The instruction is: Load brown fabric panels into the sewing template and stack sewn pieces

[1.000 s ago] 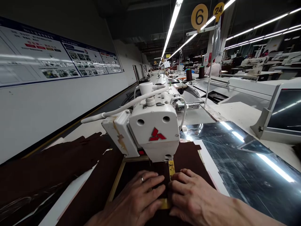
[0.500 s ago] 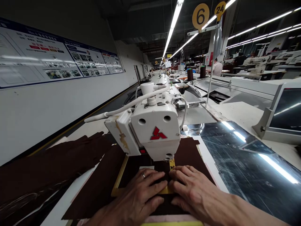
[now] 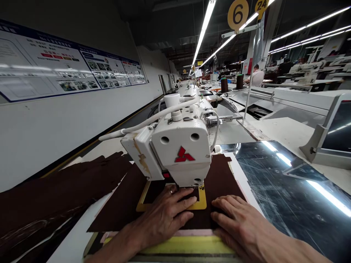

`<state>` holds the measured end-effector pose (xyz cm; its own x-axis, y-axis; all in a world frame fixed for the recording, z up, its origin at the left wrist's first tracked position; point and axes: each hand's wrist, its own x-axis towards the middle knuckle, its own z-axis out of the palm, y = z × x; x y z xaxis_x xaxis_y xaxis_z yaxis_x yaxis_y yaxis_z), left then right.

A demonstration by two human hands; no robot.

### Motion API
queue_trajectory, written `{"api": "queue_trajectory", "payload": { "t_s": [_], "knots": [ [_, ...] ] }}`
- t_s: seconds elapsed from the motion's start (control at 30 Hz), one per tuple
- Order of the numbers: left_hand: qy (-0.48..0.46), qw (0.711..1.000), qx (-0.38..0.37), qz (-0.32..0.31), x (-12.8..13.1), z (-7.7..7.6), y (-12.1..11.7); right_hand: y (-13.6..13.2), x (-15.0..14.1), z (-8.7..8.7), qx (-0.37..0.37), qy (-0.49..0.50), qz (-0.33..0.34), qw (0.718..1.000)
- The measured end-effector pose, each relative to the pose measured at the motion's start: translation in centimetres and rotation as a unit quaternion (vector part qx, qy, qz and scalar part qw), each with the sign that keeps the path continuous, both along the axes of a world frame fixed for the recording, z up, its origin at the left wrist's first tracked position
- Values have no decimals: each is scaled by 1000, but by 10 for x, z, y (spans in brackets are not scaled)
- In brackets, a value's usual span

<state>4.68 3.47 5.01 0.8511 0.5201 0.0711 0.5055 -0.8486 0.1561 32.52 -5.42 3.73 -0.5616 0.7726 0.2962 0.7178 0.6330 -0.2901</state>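
Observation:
A white sewing machine head with a red logo stands over a dark brown fabric piece held in a yellow frame. My left hand, a ring on one finger, lies flat with fingers stretched out on the fabric and the frame's front bar, just under the machine head. My right hand rests flat on the brown fabric to the right of the frame, fingers spread. Neither hand grips anything. The needle area is hidden behind the machine head.
More dark brown fabric pieces lie at the left on the white table. A glossy black panel lies at the right, with a screen behind it. Thread cones and a person are far back. A yellow-green strip runs along the near edge.
The fabric and yellow frame have slid away from me, further under the machine head. My hands have parted: the left followed the frame, the right moved off to the right.

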Motion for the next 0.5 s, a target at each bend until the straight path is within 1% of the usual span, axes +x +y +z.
{"api": "queue_trajectory", "payload": {
  "t_s": [0.13,0.33,0.5],
  "knots": [
    [-25,1000,-1,6,4,1,1,1,-2,-1,-3,-3,-5,1000],
    [-79,997,11,12,5,-4,5,1,-2,0,-9,-4,-12,1000],
    [-87,996,17,23,6,-5,7,2,1,4,-4,-14,-14,1000]
  ]
}}
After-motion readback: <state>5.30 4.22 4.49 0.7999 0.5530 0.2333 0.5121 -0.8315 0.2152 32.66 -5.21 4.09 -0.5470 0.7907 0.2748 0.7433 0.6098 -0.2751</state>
